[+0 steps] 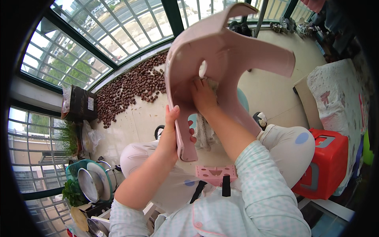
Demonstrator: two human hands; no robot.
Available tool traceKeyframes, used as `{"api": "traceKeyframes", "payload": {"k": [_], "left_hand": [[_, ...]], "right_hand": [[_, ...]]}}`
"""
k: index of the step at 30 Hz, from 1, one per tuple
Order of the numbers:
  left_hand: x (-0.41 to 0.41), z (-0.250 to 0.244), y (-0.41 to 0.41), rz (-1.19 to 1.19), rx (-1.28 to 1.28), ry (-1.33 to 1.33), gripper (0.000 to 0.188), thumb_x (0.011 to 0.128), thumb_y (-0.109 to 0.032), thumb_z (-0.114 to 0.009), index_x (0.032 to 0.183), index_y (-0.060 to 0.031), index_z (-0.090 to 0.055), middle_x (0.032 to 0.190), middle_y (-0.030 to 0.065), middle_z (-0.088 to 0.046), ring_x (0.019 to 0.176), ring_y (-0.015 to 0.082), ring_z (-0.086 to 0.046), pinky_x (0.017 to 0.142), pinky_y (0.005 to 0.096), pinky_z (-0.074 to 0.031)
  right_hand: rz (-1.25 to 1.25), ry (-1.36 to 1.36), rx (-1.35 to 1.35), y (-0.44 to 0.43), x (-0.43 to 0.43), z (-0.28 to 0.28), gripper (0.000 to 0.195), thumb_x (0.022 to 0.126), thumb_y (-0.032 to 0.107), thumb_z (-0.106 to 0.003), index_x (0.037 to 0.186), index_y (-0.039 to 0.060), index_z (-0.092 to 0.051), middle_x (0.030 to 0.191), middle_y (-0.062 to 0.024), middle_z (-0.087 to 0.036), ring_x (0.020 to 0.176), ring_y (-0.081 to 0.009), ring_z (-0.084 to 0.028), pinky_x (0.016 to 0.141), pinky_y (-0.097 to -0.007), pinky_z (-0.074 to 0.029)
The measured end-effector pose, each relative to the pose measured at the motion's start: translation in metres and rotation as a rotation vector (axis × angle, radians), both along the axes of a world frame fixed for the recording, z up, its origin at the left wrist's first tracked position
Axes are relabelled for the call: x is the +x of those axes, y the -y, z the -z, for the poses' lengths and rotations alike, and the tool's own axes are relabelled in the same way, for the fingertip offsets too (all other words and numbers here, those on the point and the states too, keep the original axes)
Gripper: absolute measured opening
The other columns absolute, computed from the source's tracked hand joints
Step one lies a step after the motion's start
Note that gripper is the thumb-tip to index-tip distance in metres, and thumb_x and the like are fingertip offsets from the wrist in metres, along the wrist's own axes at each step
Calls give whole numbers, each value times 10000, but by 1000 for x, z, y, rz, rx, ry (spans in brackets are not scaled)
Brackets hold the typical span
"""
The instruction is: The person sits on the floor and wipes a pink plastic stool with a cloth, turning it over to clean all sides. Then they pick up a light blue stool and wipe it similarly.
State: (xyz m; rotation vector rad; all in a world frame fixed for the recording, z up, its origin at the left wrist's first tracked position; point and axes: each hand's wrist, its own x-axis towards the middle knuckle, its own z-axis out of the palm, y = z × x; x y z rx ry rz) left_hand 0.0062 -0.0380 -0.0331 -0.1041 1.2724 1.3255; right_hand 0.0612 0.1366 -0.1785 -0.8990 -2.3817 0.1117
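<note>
A pink plastic stool [207, 47], turned so that its hollow underside faces me, is held up over my lap. My left hand [174, 127] grips one of its legs at the left edge, thumb outside and fingers through to the inner side. Inside the hollow, my right hand [204, 94] presses a greyish cloth [205, 130] against the underside, just below the oval hole. The cloth hangs down between my forearms. Part of a light teal object [242, 99] shows behind the stool.
Many brown nuts or seeds [130, 89] lie on the tiled floor by the barred windows. A black box [80, 103] and basins [90, 185] stand at left. At right are a red plastic case [328, 163] and a cloth-covered piece of furniture [334, 91]. A small pink perforated plastic piece [216, 174] is at my lap.
</note>
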Motion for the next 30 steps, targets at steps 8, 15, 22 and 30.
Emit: {"api": "traceKeyframes", "payload": {"k": [8, 15, 22, 30], "left_hand": [[-4, 3, 5, -33, 48, 109, 675, 835, -650, -664, 1219, -103, -566, 966, 90, -573, 724, 186, -564, 578, 336, -504], [2, 12, 7, 11, 130, 33, 700, 801, -654, -727, 1295, -213, -501, 1003, 36, -481, 818, 172, -529, 602, 336, -502], [9, 12, 9, -117, 90, 122, 740, 810, -682, -658, 1248, -92, -566, 995, 79, -555, 744, 176, -566, 602, 328, -517], [10, 19, 15, -81, 107, 107, 703, 821, -653, -658, 1249, -105, -551, 1055, 77, -558, 769, 182, -574, 636, 342, -526]], "right_hand": [[58, 347, -490, 2, -4, 5, 265, 858, 6, -574, 1099, 31, -683, 1204, -165, -664, 1178, -345, -624, 962, -415, -551], [-363, -149, -852, 22, -8, -23, 418, 836, -36, -550, 1216, 70, -689, 1213, -180, -698, 1205, -314, -643, 1010, -376, -509], [72, 195, -418, 41, 12, 0, 352, 912, 110, -553, 1236, 47, -673, 1414, -223, -517, 1226, -421, -577, 1028, -452, -512], [106, 482, -615, 20, -20, 2, 440, 886, 121, -607, 1299, -31, -605, 1448, -318, -471, 1111, -418, -666, 950, -480, -546]]}}
